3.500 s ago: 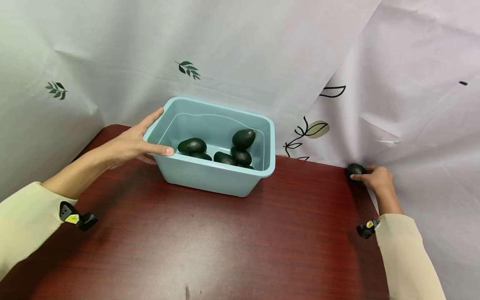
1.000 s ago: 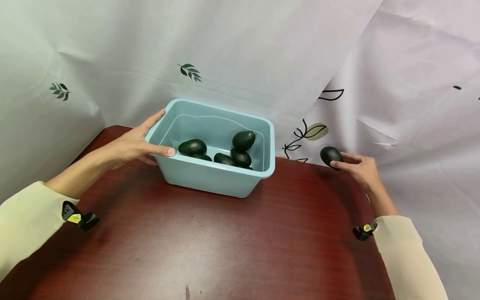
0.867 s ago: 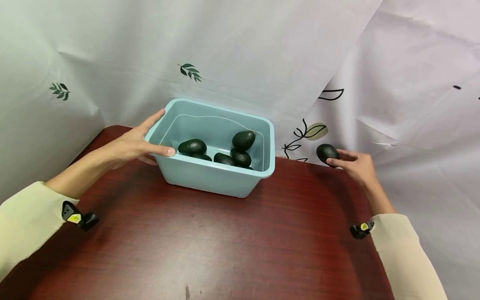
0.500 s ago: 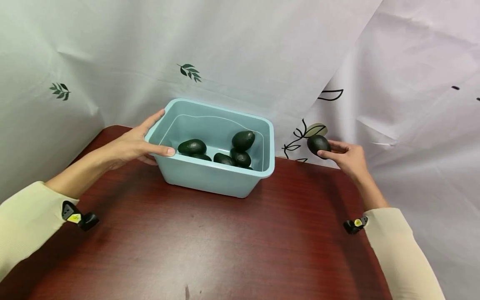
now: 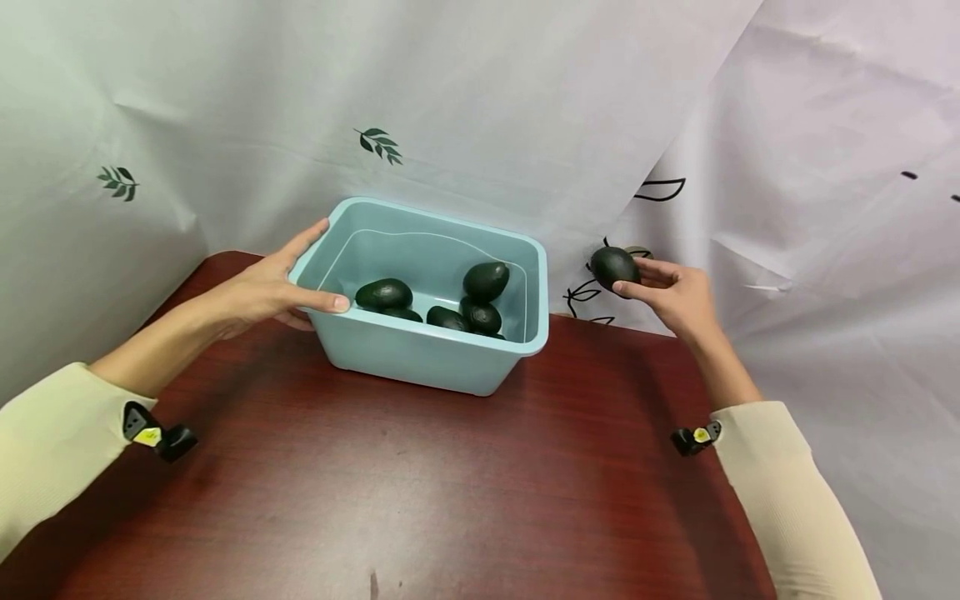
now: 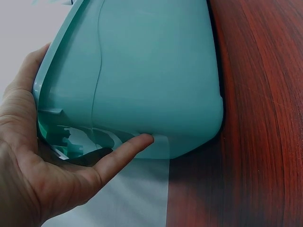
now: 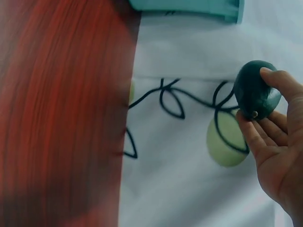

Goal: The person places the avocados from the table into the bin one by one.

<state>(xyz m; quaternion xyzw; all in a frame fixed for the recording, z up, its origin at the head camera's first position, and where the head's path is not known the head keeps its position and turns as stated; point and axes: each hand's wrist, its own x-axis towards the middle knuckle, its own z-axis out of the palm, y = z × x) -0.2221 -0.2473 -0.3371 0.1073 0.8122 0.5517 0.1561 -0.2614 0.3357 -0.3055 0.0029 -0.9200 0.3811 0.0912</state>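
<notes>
A light blue plastic bin (image 5: 420, 358) stands at the back of the table with several dark green avocados (image 5: 385, 293) inside. At its left end my left hand (image 5: 262, 287) grips the rim, thumb over the front edge and another finger along the far corner. In the left wrist view a finger of the left hand (image 6: 71, 175) lies along the bin's outer wall (image 6: 151, 71). My right hand (image 5: 682, 300) pinches one avocado (image 5: 613, 268) between thumb and fingertips, raised above the table to the right of the bin. The right wrist view shows this avocado (image 7: 255, 90) with its stem end visible.
The reddish-brown wooden table (image 5: 420, 492) reaches back to a white cloth (image 5: 465, 100) with printed leaves, which hangs behind and at both sides. In the right wrist view the bin's edge (image 7: 189, 4) shows at the top.
My right hand lifted the avocado from the table's far right corner and carried it leftward and upward toward the bin. The left hand and the bin stay where they were.
</notes>
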